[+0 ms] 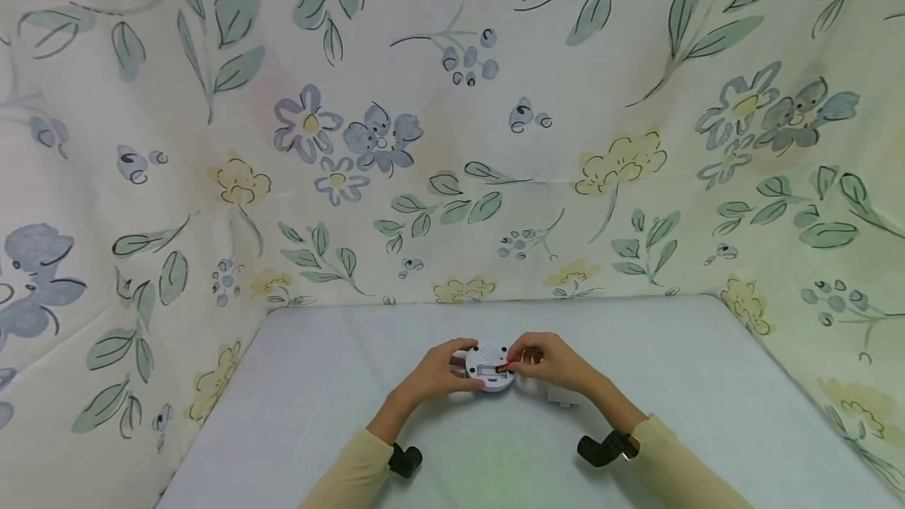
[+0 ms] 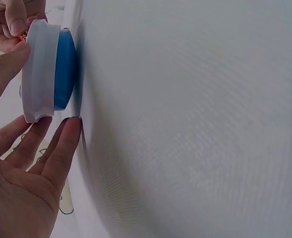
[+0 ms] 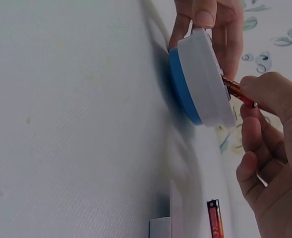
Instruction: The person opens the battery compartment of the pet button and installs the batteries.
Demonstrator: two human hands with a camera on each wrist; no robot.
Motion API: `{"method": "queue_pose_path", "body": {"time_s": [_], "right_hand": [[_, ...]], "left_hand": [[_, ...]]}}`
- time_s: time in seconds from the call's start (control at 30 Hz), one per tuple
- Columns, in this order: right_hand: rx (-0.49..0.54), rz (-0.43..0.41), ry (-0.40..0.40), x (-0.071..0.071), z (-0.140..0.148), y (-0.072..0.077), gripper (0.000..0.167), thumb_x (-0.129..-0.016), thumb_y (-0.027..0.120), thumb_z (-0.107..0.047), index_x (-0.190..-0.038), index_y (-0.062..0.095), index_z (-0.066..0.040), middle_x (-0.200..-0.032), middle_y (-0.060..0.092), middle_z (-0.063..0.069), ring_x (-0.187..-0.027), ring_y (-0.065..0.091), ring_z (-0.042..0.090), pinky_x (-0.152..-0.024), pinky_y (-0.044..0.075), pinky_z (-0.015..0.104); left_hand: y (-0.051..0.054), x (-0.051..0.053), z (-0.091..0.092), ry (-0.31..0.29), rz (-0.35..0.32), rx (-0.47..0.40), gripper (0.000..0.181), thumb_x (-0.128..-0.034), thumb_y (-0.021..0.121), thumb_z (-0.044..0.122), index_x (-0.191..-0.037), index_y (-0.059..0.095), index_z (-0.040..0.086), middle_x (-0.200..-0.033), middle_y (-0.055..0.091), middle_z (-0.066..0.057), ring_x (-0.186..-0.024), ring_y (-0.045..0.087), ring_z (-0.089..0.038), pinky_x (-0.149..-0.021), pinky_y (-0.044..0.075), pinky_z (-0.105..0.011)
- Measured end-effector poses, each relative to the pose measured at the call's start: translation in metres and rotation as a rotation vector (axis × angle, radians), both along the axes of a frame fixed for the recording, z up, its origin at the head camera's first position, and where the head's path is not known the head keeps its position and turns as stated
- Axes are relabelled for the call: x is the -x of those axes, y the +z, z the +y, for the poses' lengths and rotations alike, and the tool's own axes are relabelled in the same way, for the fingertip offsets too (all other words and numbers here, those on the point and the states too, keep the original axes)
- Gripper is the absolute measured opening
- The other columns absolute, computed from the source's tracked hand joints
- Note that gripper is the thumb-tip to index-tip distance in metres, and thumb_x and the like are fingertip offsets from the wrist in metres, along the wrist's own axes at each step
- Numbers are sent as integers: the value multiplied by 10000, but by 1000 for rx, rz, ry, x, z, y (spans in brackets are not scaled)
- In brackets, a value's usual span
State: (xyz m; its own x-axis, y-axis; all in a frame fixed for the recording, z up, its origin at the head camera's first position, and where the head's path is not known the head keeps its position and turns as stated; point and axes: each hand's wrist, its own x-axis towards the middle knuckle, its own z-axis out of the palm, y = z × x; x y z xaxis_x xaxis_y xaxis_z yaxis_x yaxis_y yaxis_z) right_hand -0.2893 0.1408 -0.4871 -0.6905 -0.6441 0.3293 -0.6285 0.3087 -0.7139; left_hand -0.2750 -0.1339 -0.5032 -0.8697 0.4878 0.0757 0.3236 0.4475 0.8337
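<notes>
Device [image 1: 490, 352]: blue side [image 2: 65, 69] from wrists, battery slot [image 1: 485, 371] from head

Head view looks forward and down from the near side, well back — left and right wrist views, turned sideways, face far, close in, sharing the round device [image 2: 39, 74]

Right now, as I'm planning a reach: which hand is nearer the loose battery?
Right. The right hand, pinching another battery, is on the same side of the device as the loose battery; the left hand holds the device's far side.
</notes>
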Motion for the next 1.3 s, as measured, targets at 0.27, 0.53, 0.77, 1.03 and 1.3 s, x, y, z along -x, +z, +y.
{"method": "queue_pose_path", "body": {"time_s": [0.27, 0.53, 0.77, 1.03, 1.3], "right_hand": [[40, 45, 19, 10, -1, -18, 134, -907, 772, -38, -1008, 757, -124, -913, 692, -32, -740, 565, 136, -627, 507, 262], [48, 106, 38, 11, -14, -22, 105, -895, 804, -110, -980, 767, -159, -903, 686, -78, -757, 591, 132, -632, 536, 300], [27, 69, 26, 11, -12, -23, 133, -890, 810, -108, -1004, 756, -149, -925, 662, -60, -784, 593, 157, -637, 528, 290], [95, -106, -42, 18, 3, -26, 357, -939, 764, -143, -1254, 658, -11, -1178, 656, 138, -948, 649, 231, -770, 552, 295], [57, -280, -13, 18, 2, -25, 568, -945, 760, -162, -1419, 526, 46, -1323, 602, 185, -1136, 627, 317, -926, 539, 364]], "left_hand": [[1, -1, 0, -8, 6, -2, 696, -857, 855, 199, -1439, 524, 8, -1404, 549, -140, -1127, 631, -303, -834, 556, -271], [-1, 0, 2, -22, 20, -17, 691, -867, 845, 196, -1443, 520, -2, -1404, 550, -141, -1114, 643, -303, -822, 558, -263], [0, 1, 3, -31, 28, -18, 695, -870, 842, 190, -1447, 512, -13, -1412, 545, -144, -1122, 640, -312, -826, 557, -265], [4, 0, 5, -22, -1, -10, 709, -857, 854, 169, -1447, 507, -17, -1414, 541, -146, -1131, 633, -309, -833, 558, -270], [3, -1, 2, -16, -30, -17, 711, -853, 859, 182, -1456, 514, 28, -1407, 549, -134, -1092, 656, -285, -844, 566, -311]]}}
